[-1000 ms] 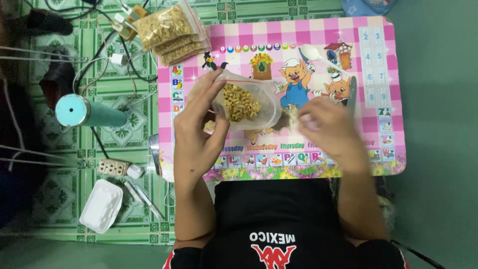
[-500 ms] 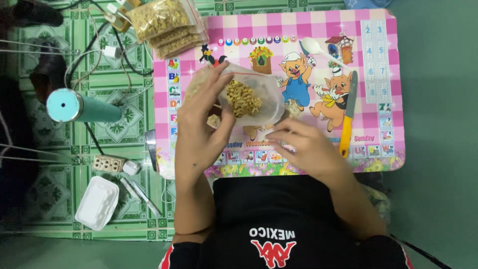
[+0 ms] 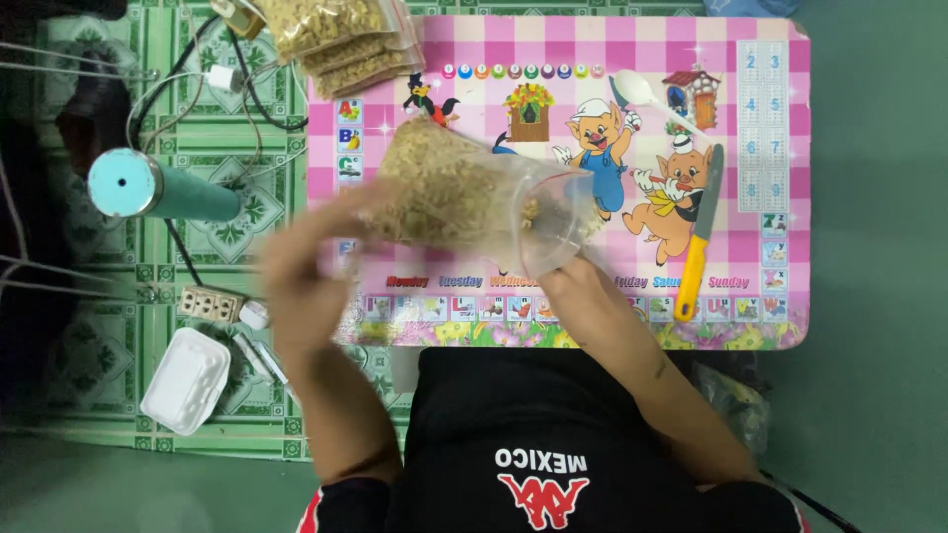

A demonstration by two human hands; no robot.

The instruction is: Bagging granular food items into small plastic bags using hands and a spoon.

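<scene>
Over the near middle of the pink children's desk [image 3: 790, 197], you hold a clear plastic bag [image 3: 464, 192] part-filled with small yellowish-brown pieces. It hangs just above the desktop, lying roughly sideways, with the filled end to the left and the emptier mouth end to the right. Your left hand [image 3: 306, 266] is blurred at the filled end, seemingly cupped around or under it; how firmly it closes you cannot tell. Your right hand [image 3: 573, 281] pinches the slack film at the mouth end between its fingers.

Judging by the thin film and loose fill, you should expect the bag to feel light, soft and shapeless, with contents that slide toward whichever end dips. The film is probably slippery, and whether the mouth is sealed cannot be made out, so keep that end level or raised. Support the bulging part from beneath and grip the empty film near the mouth.

By count: one bag in your hands; a stack of filled bags [image 3: 346, 39] at the far left corner, at least three, the exact number unclear; one white spoon [image 3: 652, 97]; one yellow-handled knife [image 3: 699, 237]; one teal cylinder [image 3: 158, 190] and one white foam box [image 3: 186, 380] on the floor to the left.
</scene>
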